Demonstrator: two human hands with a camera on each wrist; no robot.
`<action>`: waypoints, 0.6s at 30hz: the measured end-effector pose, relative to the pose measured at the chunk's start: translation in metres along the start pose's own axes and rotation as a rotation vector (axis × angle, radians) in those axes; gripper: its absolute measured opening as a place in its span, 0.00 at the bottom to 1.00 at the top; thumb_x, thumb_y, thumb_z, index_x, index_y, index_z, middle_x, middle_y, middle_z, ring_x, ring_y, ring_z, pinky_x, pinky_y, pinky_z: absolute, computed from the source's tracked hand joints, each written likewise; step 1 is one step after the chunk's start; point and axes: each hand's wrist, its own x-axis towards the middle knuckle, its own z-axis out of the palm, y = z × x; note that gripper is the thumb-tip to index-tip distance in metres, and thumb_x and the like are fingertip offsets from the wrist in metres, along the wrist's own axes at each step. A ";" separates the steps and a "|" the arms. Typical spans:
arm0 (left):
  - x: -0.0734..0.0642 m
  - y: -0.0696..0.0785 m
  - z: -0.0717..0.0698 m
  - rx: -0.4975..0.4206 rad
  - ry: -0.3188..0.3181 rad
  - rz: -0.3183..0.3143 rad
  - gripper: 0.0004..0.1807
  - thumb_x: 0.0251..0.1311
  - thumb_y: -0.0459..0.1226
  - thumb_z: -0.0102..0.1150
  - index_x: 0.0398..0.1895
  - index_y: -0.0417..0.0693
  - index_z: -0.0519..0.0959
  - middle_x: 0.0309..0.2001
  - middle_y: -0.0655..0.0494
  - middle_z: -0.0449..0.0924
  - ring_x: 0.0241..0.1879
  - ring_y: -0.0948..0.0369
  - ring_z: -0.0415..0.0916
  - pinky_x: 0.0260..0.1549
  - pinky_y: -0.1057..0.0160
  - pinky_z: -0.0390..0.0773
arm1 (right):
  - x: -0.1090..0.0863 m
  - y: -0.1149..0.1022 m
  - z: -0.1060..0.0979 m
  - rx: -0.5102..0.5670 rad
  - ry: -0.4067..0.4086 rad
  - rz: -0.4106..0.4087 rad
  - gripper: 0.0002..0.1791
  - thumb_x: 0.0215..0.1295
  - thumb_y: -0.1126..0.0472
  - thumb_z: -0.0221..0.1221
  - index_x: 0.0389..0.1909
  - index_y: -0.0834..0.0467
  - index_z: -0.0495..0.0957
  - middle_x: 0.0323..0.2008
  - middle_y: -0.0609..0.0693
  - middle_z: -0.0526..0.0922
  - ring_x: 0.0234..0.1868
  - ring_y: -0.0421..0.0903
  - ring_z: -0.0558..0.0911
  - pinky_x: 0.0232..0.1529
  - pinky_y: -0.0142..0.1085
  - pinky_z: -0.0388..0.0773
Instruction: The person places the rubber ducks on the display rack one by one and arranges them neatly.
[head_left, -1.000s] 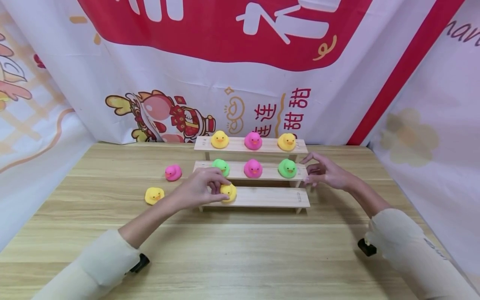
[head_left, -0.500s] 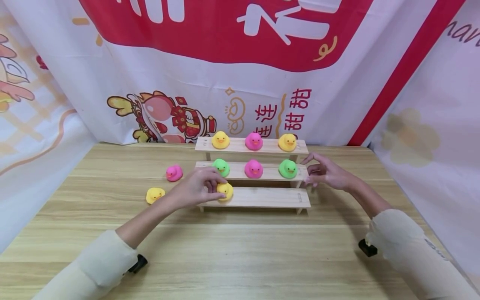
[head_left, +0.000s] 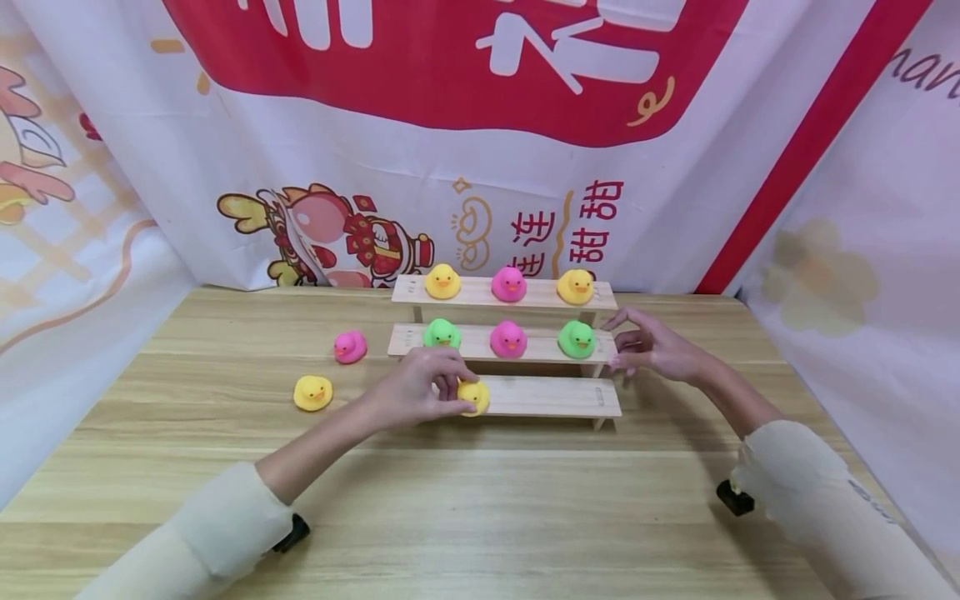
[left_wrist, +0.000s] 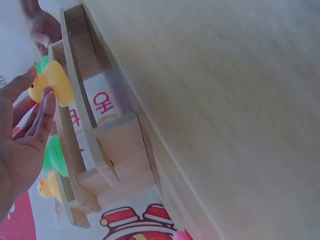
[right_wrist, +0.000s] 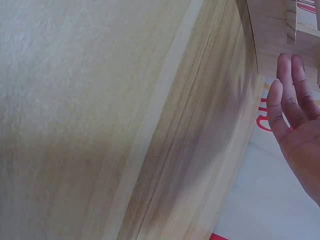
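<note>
A three-step wooden display stand (head_left: 543,396) stands on the table. My left hand (head_left: 423,387) pinches a yellow rubber duck (head_left: 474,398) between thumb and fingertips at the left part of the lowest step; whether the duck touches the step I cannot tell. In the left wrist view that yellow duck (left_wrist: 56,84) sits between thumb and index finger. At the right end of the middle step, my right hand (head_left: 656,350) holds the stand's edge between thumb and index finger. The right wrist view shows this hand's other fingers (right_wrist: 290,95) stretched beside the stand's side, its thumb out of frame.
The top step carries a yellow duck (head_left: 442,282), a pink duck and another yellow one. On the middle step a pink duck (head_left: 508,340) stands between two green ducks (head_left: 577,340). Left of the stand, a pink duck (head_left: 349,347) and a yellow duck (head_left: 312,392) lie on the table.
My left hand first shifted slightly left with the yellow duck, then right and nearer to me. The right hand has stayed at the stand's edge.
</note>
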 end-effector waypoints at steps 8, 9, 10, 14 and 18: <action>0.009 0.005 0.013 -0.004 0.017 0.043 0.14 0.55 0.33 0.78 0.42 0.36 0.88 0.32 0.55 0.82 0.29 0.63 0.78 0.29 0.68 0.83 | 0.001 0.000 0.000 0.002 0.001 0.005 0.23 0.69 0.73 0.60 0.59 0.70 0.62 0.43 0.66 0.85 0.41 0.57 0.88 0.36 0.47 0.87; 0.011 0.006 0.014 -0.003 0.014 0.048 0.14 0.55 0.33 0.78 0.43 0.36 0.88 0.32 0.55 0.82 0.29 0.64 0.78 0.30 0.68 0.83 | 0.001 0.000 0.000 0.000 0.000 0.005 0.23 0.69 0.73 0.60 0.59 0.70 0.62 0.43 0.66 0.85 0.41 0.57 0.88 0.36 0.47 0.87; 0.012 0.007 0.016 -0.001 0.011 0.052 0.14 0.55 0.33 0.78 0.43 0.36 0.88 0.33 0.54 0.82 0.29 0.64 0.78 0.30 0.69 0.83 | 0.001 0.000 0.000 -0.001 0.000 0.005 0.23 0.69 0.73 0.60 0.59 0.70 0.62 0.43 0.66 0.85 0.41 0.57 0.88 0.36 0.47 0.87; 0.018 0.011 0.023 -0.005 0.002 0.072 0.14 0.56 0.32 0.77 0.44 0.34 0.88 0.34 0.53 0.82 0.29 0.63 0.78 0.30 0.69 0.83 | 0.001 0.000 0.000 -0.002 0.000 0.004 0.22 0.69 0.74 0.59 0.59 0.71 0.62 0.43 0.66 0.85 0.41 0.56 0.88 0.36 0.45 0.87; 0.024 0.014 0.030 -0.007 -0.005 0.075 0.14 0.57 0.33 0.77 0.45 0.35 0.88 0.34 0.54 0.81 0.29 0.64 0.77 0.31 0.70 0.82 | 0.001 0.001 0.000 0.001 -0.002 -0.004 0.22 0.69 0.75 0.58 0.59 0.71 0.61 0.42 0.67 0.85 0.40 0.56 0.88 0.36 0.45 0.87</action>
